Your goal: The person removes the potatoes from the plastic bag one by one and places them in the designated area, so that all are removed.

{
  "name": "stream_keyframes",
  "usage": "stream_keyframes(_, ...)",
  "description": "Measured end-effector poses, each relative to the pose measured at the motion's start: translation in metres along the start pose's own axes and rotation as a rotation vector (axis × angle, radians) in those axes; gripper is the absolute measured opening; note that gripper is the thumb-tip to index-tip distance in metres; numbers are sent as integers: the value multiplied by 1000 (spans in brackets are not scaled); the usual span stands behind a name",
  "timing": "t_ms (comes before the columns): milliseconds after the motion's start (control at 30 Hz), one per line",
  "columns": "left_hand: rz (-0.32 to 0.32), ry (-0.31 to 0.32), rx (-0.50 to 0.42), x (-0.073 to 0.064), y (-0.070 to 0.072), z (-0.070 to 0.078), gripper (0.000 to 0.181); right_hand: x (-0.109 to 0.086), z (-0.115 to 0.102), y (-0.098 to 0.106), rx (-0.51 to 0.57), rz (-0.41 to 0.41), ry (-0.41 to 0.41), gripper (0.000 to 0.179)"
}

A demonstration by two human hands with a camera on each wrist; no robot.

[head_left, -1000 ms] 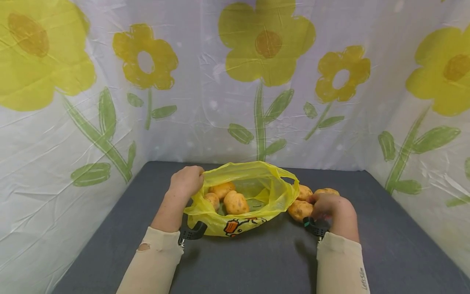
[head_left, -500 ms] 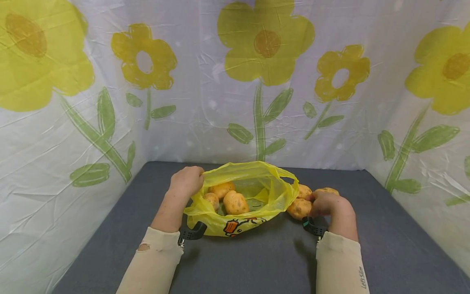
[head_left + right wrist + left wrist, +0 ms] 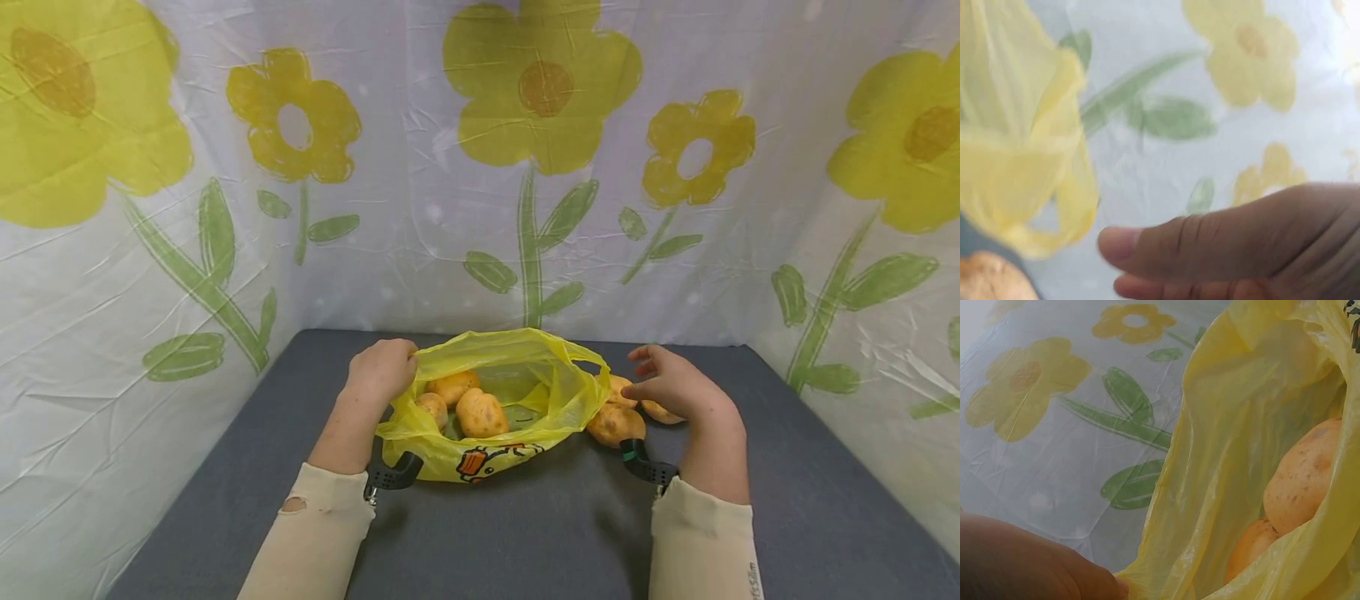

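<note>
In the head view a yellow plastic bag (image 3: 555, 392) with a printed cartoon face lies on the table with its mouth spread wide. My left hand (image 3: 381, 368) pinches the left edge of its rim, also seen in the left wrist view, where the hand (image 3: 1035, 565) grips the film. Three potatoes (image 3: 481, 414) lie inside. Just right of the bag rest a front potato (image 3: 617, 425), one behind it and a third potato (image 3: 662, 412) farther right, partly hidden. Above these hovers my right hand (image 3: 678, 385), fingers loosely bent, holding nothing.
A dark grey cloth-covered table (image 3: 525, 542) carries everything. A white curtain with yellow flowers (image 3: 420, 250) closes off the back and both sides. The bag's right handle loop (image 3: 606, 364) hangs near the right hand's fingers.
My right hand has come off the potatoes, rising and moving back with its fingers loosened. The right-hand potato has shifted slightly nearer. The left hand and bag have stayed put.
</note>
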State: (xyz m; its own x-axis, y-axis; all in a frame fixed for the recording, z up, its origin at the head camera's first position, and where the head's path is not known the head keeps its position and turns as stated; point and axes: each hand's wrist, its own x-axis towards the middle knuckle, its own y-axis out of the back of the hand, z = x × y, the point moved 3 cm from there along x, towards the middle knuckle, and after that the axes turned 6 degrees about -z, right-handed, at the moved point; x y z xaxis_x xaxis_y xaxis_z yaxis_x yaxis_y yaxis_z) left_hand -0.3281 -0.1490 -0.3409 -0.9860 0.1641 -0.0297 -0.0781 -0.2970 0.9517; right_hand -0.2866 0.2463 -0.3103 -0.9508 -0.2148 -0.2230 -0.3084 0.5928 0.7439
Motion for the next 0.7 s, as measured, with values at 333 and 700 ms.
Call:
stream_keyframes(333,2,3,12,2,-1,2,30,-16,-54,-10,-17,63,183,63)
stream_keyframes(700,-2,5,16,1,-1,2,23,13,-101,-68,-205,-19,312,52)
